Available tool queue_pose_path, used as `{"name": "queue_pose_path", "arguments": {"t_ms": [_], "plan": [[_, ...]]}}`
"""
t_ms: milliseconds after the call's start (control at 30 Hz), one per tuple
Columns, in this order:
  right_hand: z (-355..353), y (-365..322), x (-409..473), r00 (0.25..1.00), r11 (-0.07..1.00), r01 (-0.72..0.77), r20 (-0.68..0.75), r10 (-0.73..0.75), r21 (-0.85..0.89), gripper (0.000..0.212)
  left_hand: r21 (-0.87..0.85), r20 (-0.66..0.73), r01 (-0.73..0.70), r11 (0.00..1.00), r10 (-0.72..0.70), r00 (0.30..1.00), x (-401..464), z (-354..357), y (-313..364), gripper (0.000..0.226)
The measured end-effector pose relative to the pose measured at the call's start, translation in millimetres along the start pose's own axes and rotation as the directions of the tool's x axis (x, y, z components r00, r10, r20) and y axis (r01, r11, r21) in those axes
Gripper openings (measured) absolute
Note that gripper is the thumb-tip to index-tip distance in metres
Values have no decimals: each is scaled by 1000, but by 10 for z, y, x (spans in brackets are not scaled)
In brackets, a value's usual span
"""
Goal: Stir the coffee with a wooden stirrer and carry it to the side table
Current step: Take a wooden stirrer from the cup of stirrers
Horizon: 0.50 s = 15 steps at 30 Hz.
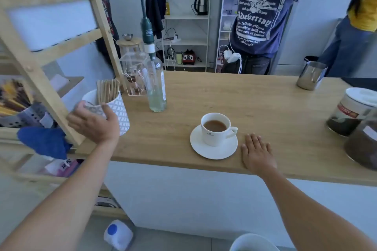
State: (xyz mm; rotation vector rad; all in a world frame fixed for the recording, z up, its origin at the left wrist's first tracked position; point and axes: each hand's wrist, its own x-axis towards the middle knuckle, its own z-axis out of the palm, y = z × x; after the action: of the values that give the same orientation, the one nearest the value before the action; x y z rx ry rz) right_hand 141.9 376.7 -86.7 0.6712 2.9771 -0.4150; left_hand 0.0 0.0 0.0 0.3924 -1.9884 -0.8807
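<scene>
Left hand (93, 122) curls its fingers round the white pot (120, 112) of wooden stirrers (107, 90), no stick picked out yet. In the centre, the coffee cup (214, 130) sits on its saucer (212, 151). Right hand (257, 151) lies flat on the counter (244, 98), fingers straight, just beside the saucer. A careless nudge could slop coffee.

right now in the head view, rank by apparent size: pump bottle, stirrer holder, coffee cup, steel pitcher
1. pump bottle
2. stirrer holder
3. coffee cup and steel pitcher look about alike; the pitcher stands farther from the camera, so no ranking.
</scene>
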Motion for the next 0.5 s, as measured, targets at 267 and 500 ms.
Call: {"name": "queue_pose_path", "arguments": {"t_ms": [267,500], "plan": [[-5,0,-4,1000,1000,-8,17,8,-27,56,-134,102,243,961,-230,968,235,4,-72,45],[-11,-5,-13,1000,999,-14,5,14,-30,56,-40,138,152,988,-145,980,342,24,-61,31]]}}
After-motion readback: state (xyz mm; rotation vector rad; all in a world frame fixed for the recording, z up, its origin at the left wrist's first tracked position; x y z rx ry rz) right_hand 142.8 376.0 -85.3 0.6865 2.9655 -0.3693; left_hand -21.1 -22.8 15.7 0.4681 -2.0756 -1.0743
